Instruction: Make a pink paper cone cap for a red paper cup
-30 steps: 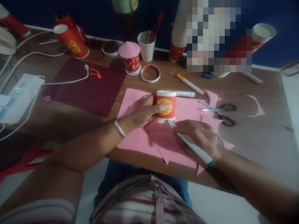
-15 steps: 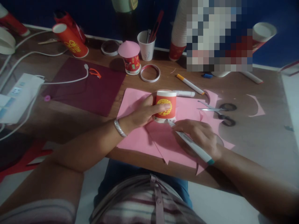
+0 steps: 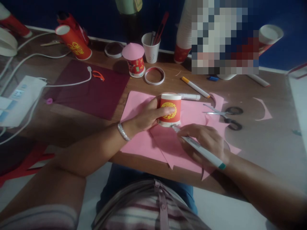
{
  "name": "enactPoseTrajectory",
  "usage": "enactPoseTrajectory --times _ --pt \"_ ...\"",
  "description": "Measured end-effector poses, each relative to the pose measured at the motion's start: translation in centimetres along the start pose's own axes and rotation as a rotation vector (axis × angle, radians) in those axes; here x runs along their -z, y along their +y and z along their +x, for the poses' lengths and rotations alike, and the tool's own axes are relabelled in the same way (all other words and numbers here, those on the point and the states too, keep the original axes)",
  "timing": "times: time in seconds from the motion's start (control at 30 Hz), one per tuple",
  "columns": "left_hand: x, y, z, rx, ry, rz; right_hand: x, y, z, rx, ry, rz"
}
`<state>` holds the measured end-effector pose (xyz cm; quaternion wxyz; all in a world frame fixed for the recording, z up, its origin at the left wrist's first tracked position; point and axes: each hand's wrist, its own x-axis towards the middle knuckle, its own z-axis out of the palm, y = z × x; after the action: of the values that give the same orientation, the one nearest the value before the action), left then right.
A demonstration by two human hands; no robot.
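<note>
My left hand (image 3: 149, 115) is wrapped round a red paper cup (image 3: 170, 109) that stands upside down on a pink paper sheet (image 3: 144, 140). My right hand (image 3: 206, 140) pinches a white marker with a teal end (image 3: 203, 151), and its tip touches the paper at the cup's rim. A silver bracelet (image 3: 123, 131) circles my left wrist.
Scissors (image 3: 227, 115) lie to the right beside pink offcuts (image 3: 263, 110). Behind the cup are two markers (image 3: 194, 87), a cut cup rim ring (image 3: 154, 75), a pink-coned red cup (image 3: 134, 60), a white cup with tools (image 3: 150, 48), dark red paper (image 3: 91, 89) and a power strip (image 3: 19, 99).
The marker's teal end has swung slightly right and down as my right hand shifted along the cup's rim. The cup and my left hand stay put.
</note>
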<state>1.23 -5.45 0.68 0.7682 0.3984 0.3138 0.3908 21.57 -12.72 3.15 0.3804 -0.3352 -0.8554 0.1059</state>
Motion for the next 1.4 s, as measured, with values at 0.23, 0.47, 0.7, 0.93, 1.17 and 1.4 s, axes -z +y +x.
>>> enactPoseTrajectory --times 0.23,0.47,0.7,0.93,1.17,1.4 --pt "0.05 -0.07 0.06 -0.005 -0.007 -0.005 -0.04 0.12 -0.07 0.022 0.014 -0.001" --pt "-0.04 -0.01 0.04 -0.013 -0.04 -0.029 -0.09 0.33 -0.35 0.019 0.01 -0.034" --pt "-0.31 0.27 -0.06 -0.012 -0.031 -0.012 -0.15 0.21 -0.38 0.0 0.025 -0.046" --pt "-0.41 0.35 -0.06 -0.012 -0.033 -0.013 -0.12 0.18 -0.2 0.011 0.014 -0.042" --pt "-0.18 0.2 -0.04 -0.019 -0.044 -0.03 0.07 0.06 -0.13 0.054 -0.014 -0.026" --pt "-0.15 0.2 -0.08 -0.008 -0.03 -0.023 0.13 0.05 -0.04 0.066 -0.009 -0.026"
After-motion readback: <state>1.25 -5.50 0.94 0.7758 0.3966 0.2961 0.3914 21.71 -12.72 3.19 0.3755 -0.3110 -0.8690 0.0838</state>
